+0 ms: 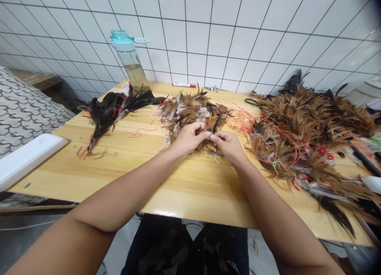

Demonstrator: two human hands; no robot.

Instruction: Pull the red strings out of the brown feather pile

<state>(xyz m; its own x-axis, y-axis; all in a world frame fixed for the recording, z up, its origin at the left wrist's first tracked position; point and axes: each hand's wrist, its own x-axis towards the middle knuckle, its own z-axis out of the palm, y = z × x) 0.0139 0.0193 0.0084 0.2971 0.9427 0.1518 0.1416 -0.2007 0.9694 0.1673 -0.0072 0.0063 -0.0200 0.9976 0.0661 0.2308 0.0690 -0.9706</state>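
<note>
My left hand (192, 138) and my right hand (228, 145) meet fingertip to fingertip over the near edge of a brown and white feather pile (186, 110) at the middle of the wooden table. Both hands are pinched closed at the base of a small dark and golden feather bunch (214, 121), which points away from me. The thin quill ends are mostly hidden between the fingertips. Below the hands, a few loose dark feathers lie on the table.
Black feathers (104, 110) tied with red lie at the left, near a bottle (133, 64). A marker (183, 85) is by the wall. Large brown feather piles (300, 120) and red strings (242, 118) cover the right. A white device (31, 158) sits at the left edge.
</note>
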